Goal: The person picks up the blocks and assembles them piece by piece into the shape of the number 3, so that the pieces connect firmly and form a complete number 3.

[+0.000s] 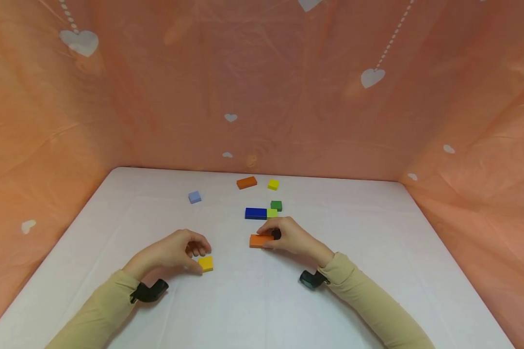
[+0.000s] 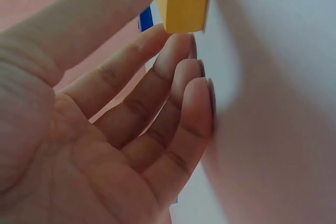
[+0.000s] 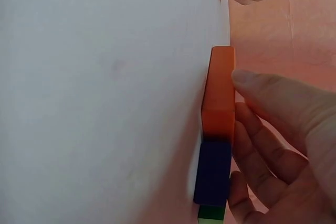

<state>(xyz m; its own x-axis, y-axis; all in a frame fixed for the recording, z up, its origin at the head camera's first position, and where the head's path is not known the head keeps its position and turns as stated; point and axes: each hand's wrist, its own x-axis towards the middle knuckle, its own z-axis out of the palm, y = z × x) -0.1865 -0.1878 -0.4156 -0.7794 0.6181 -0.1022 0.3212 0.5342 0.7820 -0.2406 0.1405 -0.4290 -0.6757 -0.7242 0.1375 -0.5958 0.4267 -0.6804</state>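
My left hand is at a yellow block on the white table, its thumb at the near left edge and its index fingertip at the far edge. In the left wrist view the other fingers curve below that block. To the right, my right hand pinches an orange rectangular block by its right part, thumb on the near side. A dark patch shows between that thumb and the fingers. Just beyond is a long dark blue block with a lime block against its right end.
A green block sits behind the lime one. Toward the back edge lie another orange block and a bright yellow block. A light blue block is at the back left. An orange curtain with white hearts surrounds the table.
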